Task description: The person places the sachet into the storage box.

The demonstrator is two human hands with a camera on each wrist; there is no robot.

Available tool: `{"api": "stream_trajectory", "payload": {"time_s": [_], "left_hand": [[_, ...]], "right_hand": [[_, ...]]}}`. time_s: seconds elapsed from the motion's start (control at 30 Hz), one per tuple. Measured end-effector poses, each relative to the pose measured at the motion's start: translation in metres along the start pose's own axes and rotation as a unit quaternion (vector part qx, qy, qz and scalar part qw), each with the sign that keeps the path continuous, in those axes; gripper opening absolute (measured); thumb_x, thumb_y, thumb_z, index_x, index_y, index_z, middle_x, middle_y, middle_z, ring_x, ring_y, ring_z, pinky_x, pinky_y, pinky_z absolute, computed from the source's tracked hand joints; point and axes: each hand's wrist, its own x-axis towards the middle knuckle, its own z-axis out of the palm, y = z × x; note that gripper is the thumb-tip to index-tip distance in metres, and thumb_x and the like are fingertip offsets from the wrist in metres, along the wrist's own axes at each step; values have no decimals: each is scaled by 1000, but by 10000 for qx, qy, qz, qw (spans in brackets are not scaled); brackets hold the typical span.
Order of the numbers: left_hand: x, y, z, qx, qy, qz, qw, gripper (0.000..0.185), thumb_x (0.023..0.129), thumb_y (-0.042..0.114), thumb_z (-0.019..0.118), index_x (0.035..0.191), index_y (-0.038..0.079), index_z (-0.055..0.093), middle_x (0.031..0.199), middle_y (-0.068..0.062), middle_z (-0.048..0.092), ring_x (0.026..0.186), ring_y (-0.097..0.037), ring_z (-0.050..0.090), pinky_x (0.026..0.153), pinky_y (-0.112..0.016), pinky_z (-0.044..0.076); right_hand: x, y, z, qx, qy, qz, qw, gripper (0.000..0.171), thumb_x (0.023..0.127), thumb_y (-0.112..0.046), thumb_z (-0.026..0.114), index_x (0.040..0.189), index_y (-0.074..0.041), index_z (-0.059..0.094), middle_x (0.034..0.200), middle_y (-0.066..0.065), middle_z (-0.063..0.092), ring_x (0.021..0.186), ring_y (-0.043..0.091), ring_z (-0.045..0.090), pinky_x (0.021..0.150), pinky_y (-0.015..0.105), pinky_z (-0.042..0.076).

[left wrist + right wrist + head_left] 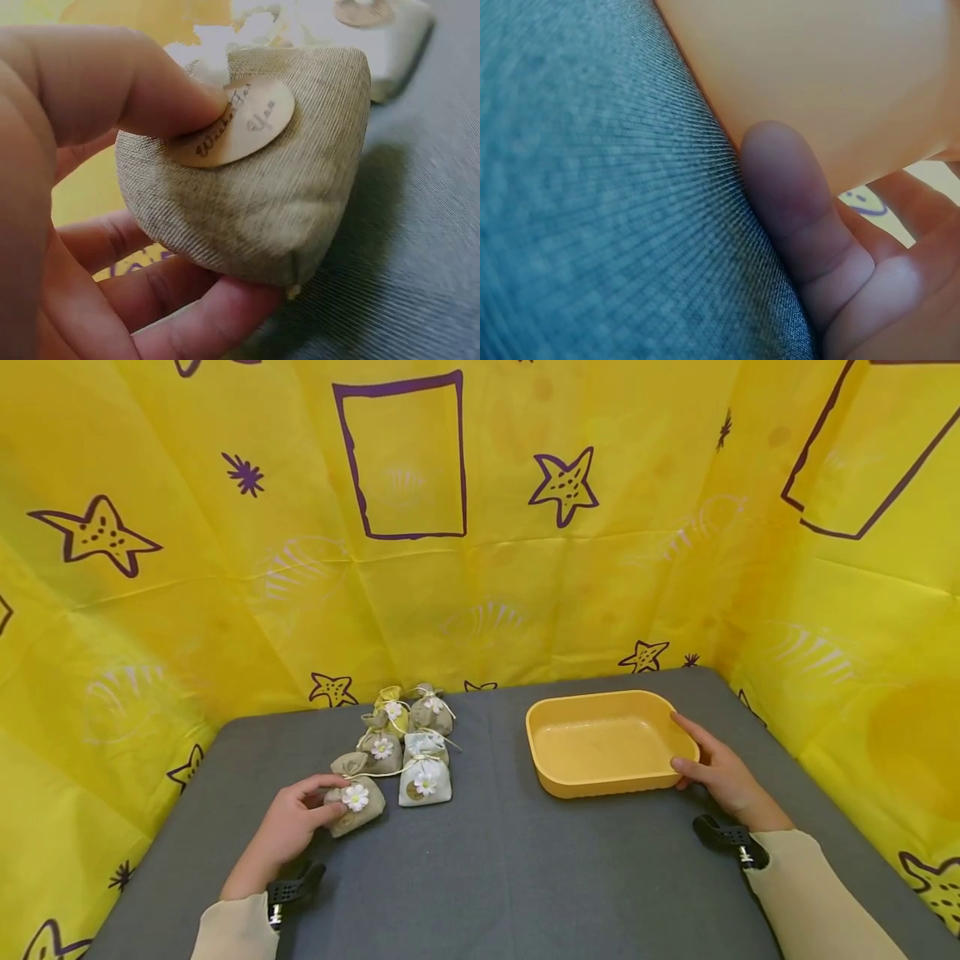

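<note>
My left hand (324, 800) grips a beige burlap pouch (356, 802) with a white daisy, at the near end of a cluster of pouches. In the left wrist view the thumb (142, 82) presses on the round wooden tag (240, 124) of this pouch (262, 202), and the fingers curl under it. My right hand (681, 745) holds the right end of an empty yellow tray (570, 787): the thumb is on the near corner and a finger lies along the rim. In the right wrist view the thumb (787, 187) lies against the tray wall (817, 67).
Several more small pouches (408, 735) with daisies and string ties stand in a group behind the held one, left of the tray. The grey table (495, 868) is walled by yellow cloth with purple stars on the back and both sides.
</note>
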Motion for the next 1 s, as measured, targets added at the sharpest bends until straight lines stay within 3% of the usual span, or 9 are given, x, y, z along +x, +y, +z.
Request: {"api": "stream_trajectory", "payload": {"time_s": [0.2,0.43,0.67,1.0], "left_hand": [[-2,19,-6,-976,192,96,9950,34,89,4,75,120,-4,64,99,-6,67,77,-18,65,62,-36,56],[12,54,1,-1022,190,327,9940,35,91,15,75,122,0,64,112,-8,62,83,-19,67,65,-39,58],[38,87,33,-1330,-95,303,9906,36,90,11,75,124,2,64,117,-17,58,87,-25,67,69,-42,58],[78,128,95,-1326,-577,214,9893,31,88,6,76,119,7,70,107,-16,66,84,-27,68,74,-48,57]], "right_hand": [[-1,-2,0,59,-14,-226,9997,70,99,-10,61,158,-8,25,146,24,32,80,24,61,66,33,56],[0,-1,3,157,132,-476,9987,52,98,-5,61,145,0,40,124,22,46,78,24,60,62,34,54],[1,2,2,-105,-182,-133,9997,73,99,-16,62,160,-14,21,150,20,25,87,24,55,67,31,53],[0,1,2,-192,-175,-126,9996,75,99,-14,62,161,-14,20,155,23,21,88,23,56,68,31,53]]}}
